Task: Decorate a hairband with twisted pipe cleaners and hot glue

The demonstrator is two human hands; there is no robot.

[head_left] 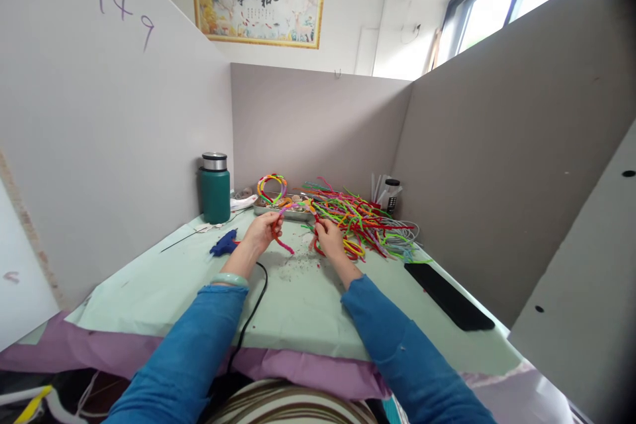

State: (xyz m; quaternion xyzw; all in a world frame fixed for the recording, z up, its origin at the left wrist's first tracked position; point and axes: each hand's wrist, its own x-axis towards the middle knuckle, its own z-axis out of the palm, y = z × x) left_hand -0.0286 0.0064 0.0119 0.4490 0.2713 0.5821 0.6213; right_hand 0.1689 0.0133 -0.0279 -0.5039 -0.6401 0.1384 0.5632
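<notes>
Head cam: L hand (262, 232) pinches pink pipe cleaner (284, 244); R hand (328, 238) closed round stems (315, 245), fingertips hidden.

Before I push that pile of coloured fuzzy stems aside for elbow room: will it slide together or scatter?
Probably light and bendy: the stems lie curved and looped, not straight. They look tangled, so the pile would likely drag as one clump, loose ends trailing. The pink stem in the left hand hangs bent, which suggests little stiffness.
</notes>
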